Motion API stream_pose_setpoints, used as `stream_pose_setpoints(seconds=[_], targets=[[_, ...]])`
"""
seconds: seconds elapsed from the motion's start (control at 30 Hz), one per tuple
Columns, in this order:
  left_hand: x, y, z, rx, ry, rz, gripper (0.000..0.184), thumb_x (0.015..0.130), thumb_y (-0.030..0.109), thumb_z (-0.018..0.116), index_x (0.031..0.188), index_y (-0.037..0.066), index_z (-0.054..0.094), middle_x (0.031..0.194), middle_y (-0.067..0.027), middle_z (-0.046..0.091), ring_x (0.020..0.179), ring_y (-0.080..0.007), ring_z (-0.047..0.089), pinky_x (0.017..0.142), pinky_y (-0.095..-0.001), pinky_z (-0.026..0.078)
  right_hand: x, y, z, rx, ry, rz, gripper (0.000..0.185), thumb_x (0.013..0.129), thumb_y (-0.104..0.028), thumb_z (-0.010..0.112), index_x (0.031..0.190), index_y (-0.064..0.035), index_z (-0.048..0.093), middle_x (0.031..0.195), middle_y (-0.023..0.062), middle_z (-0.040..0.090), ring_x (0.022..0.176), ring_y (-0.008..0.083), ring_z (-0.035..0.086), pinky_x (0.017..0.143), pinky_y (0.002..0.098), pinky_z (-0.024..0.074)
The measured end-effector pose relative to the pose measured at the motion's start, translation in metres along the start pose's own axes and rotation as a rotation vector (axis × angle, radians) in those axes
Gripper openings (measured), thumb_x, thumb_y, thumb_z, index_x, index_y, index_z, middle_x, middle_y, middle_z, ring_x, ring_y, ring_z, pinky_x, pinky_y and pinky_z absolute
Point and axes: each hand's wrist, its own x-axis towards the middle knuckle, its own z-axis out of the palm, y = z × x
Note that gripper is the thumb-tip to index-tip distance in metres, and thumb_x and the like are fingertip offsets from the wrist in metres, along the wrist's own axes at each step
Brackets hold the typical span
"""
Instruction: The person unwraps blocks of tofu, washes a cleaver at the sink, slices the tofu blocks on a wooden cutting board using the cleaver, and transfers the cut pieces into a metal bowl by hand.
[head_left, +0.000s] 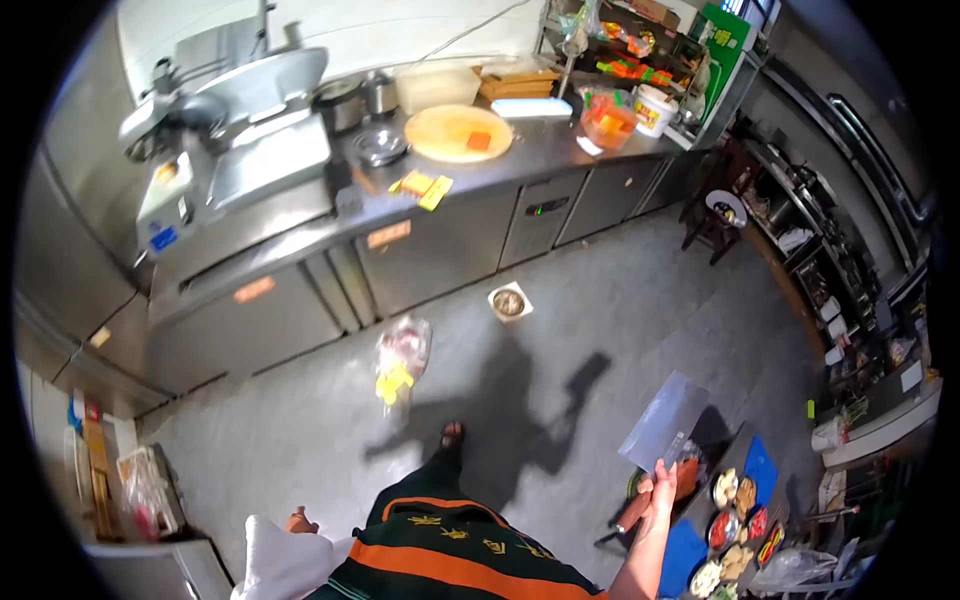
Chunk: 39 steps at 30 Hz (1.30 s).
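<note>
At the lower right, my right hand (657, 492) is closed round a cleaver (664, 418), whose broad blade points up and away from me. My left hand (300, 521) is low at the left, beside a white sleeve or cloth (285, 560); its fingers look curled, but whether anything is in them is too small to tell. A dark green apron (460, 535) with an orange band covers my front. On the steel counter (450, 190) ahead lies a round wooden board (440, 135) with an orange piece (478, 141) on it.
A slicer (265, 150) stands on the counter's left. On the floor lie a plastic bag (404, 350) with yellow pieces and a square drain (510, 301). Bowls of food (725, 488) sit at the lower right; a stool (712, 232) stands near the right shelves.
</note>
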Motion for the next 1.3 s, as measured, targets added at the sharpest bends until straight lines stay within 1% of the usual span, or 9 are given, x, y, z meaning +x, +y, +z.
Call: stream_pose_setpoints(seconds=[0.1, 0.27, 0.43, 0.57, 0.67, 0.73, 0.83, 1.1, 1.3], targets=[[0.085, 0.124, -0.054, -0.109, 0.171, 0.397, 0.083, 0.069, 0.025, 0.068, 0.137, 0.014, 0.021, 0.122, -0.0225, 0.046, 0.106, -0.0362, 0.051, 0.086, -0.0426, 0.045, 0.087, -0.019, 0.066, -0.093, 0.069, -0.038, 0.03, 0.087, -0.014, 0.053, 0.114, -0.012, 0.041, 0.066, 0.0005, 0.046, 0.039, 0.0097, 0.037, 0.034, 0.0243, 0.0346], [0.102, 0.432, -0.26, -0.357, 0.527, 0.923, 0.076, 0.069, 0.017, 0.065, 0.135, 0.016, 0.027, 0.116, -0.0179, 0.05, 0.104, -0.0342, 0.05, 0.087, -0.0407, 0.042, 0.214, -0.073, 0.197, -0.215, -0.111, -0.05, 0.03, 0.088, -0.014, 0.052, 0.115, -0.0103, 0.039, 0.065, 0.0023, 0.047, 0.037, 0.01, 0.037, 0.033, 0.0245, 0.0344], [0.088, 0.622, -0.394, -0.325, 0.778, 1.121, 0.074, 0.07, 0.017, 0.065, 0.135, 0.009, 0.029, 0.11, -0.0155, 0.051, 0.097, -0.0326, 0.05, 0.08, -0.0409, 0.041, 0.371, -0.09, 0.344, -0.521, -0.273, 0.004, 0.036, 0.088, -0.015, 0.053, 0.118, -0.0058, 0.035, 0.069, 0.0041, 0.051, 0.036, 0.009, 0.037, 0.031, 0.0247, 0.0326], [0.118, 0.695, -0.399, -0.533, 0.669, 0.899, 0.079, 0.068, 0.017, 0.069, 0.135, 0.009, 0.029, 0.11, -0.017, 0.05, 0.098, -0.0341, 0.048, 0.083, -0.0406, 0.041, 0.502, -0.073, 0.484, -0.742, -0.672, -0.032, 0.032, 0.087, -0.015, 0.054, 0.115, -0.0039, 0.042, 0.064, 0.0008, 0.048, 0.038, 0.0076, 0.04, 0.034, 0.0243, 0.0341], [0.13, 0.745, -0.41, -0.642, 0.75, 0.855, 0.082, 0.064, 0.017, 0.074, 0.133, 0.004, 0.032, 0.111, -0.0178, 0.05, 0.102, -0.0351, 0.048, 0.089, -0.0403, 0.04, 0.571, -0.059, 0.58, -0.977, -0.792, -0.112, 0.026, 0.086, -0.013, 0.052, 0.11, -0.0033, 0.047, 0.063, 0.0079, 0.053, 0.039, 0.0192, 0.049, 0.038, 0.0307, 0.0384], [0.149, 0.783, -0.424, -0.671, 0.74, 0.826, 0.081, 0.063, 0.017, 0.075, 0.132, 0.003, 0.033, 0.113, -0.0185, 0.05, 0.105, -0.0351, 0.047, 0.09, -0.0398, 0.039, 0.615, -0.041, 0.628, -1.129, -0.96, -0.869, 0.016, 0.086, -0.011, 0.05, 0.101, -0.0051, 0.047, 0.065, 0.0145, 0.054, 0.047, 0.0289, 0.051, 0.046, 0.0372, 0.0399], [0.184, 0.841, -0.449, -0.699, 0.658, 0.786, 0.081, 0.063, 0.017, 0.076, 0.13, 0.001, 0.034, 0.123, -0.0201, 0.044, 0.116, -0.0346, 0.041, 0.097, -0.0382, 0.035, 0.642, -0.042, 0.695, -1.331, -1.11, -0.742, 0.017, 0.085, -0.012, 0.052, 0.101, -0.0061, 0.047, 0.071, 0.0195, 0.054, 0.061, 0.0396, 0.053, 0.054, 0.0422, 0.0409], [0.262, 0.949, -0.483, -0.92, 0.892, 0.646, 0.086, 0.069, 0.025, 0.072, 0.133, -0.001, 0.023, 0.136, -0.022, 0.023, 0.128, -0.0386, 0.023, 0.105, -0.045, 0.022, 0.693, -0.014, 0.757, -1.473, -1.336, -0.679, 0.013, 0.086, -0.011, 0.049, 0.098, -0.0091, 0.048, 0.077, 0.0182, 0.058, 0.071, 0.0394, 0.055, 0.056, 0.0461, 0.0427], [0.276, 0.998, -0.485, -1.591, 0.805, 0.283, 0.067, 0.086, 0.03, 0.044, 0.136, -0.004, 0.017, 0.14, -0.0208, 0.022, 0.131, -0.0314, 0.021, 0.106, -0.0394, 0.016, 0.711, -0.018, 0.784, -1.435, -1.545, -0.638, 0.018, 0.085, -0.011, 0.05, 0.103, -0.0098, 0.047, 0.08, 0.0157, 0.058, 0.07, 0.0373, 0.056, 0.056, 0.0444, 0.0446]])
